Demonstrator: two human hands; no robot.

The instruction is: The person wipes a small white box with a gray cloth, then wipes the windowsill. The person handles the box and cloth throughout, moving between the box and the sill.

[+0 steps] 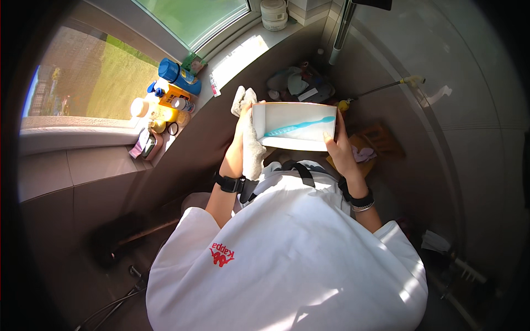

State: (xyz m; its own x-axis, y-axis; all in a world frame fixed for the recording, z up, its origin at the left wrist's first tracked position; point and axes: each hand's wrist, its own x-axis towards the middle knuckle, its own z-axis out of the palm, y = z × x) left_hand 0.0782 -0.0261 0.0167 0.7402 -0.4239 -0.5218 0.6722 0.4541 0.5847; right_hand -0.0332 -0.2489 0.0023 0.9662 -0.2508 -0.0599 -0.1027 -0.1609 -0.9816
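Between my hands is a white rectangular box (292, 118), held up in front of my chest with its face toward me. A long light-blue shape like a toothbrush (301, 127) runs slantwise across it; whether it is printed or lies inside I cannot tell. My left hand (247, 113) closes on the box's left edge and also has a grey-white cloth (254, 154), which hangs down beside the wrist. On the right edge, my right hand (341, 146) grips with the thumb on the front and the fingers mostly hidden behind.
Several bottles, among them a blue bottle (179, 76), crowd the window sill (237, 60) at the left. A white tub (274, 15) stands farther along it. Beyond the box lies a dark basin of items (301, 83). A brown wooden stool (381, 140) is at the right.
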